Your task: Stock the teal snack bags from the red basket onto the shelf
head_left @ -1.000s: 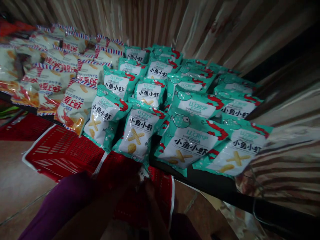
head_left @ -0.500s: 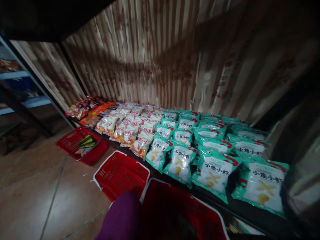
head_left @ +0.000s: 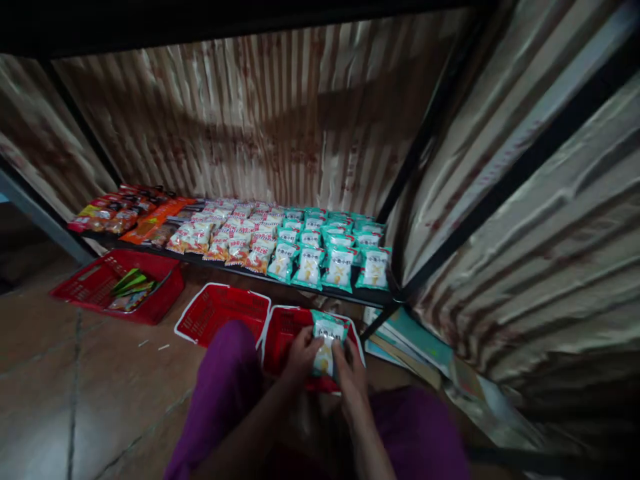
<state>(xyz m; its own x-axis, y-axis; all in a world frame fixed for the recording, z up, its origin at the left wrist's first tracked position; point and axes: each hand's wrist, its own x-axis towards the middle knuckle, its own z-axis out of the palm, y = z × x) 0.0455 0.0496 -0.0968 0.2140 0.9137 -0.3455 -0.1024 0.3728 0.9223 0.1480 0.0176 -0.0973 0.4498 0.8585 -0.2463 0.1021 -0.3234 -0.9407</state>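
Between my two hands is a green and white snack bag (head_left: 326,337), held upright over a red basket (head_left: 283,333) with a white rim. My left hand (head_left: 301,353) grips the bag's left edge, and my right hand (head_left: 351,367) has its right edge, thumb on the front. The hands hide part of the basket's inside. Just beyond, matching green snack bags (head_left: 340,267) stand in rows on a low black shelf (head_left: 240,270). To their left are rows of white and orange snack bags (head_left: 240,243).
A second red basket (head_left: 225,310) stands to the left. Farther left, another red basket (head_left: 160,293) holds several green packets (head_left: 131,287). Orange and red packets (head_left: 120,213) fill the shelf's left end. Flattened cardboard (head_left: 415,347) lies by the black shelf post (head_left: 395,300).
My view has drawn back and turned right, so the shelf's right end now shows. Both hands have come into view, holding a green and white snack bag above the nearest basket.
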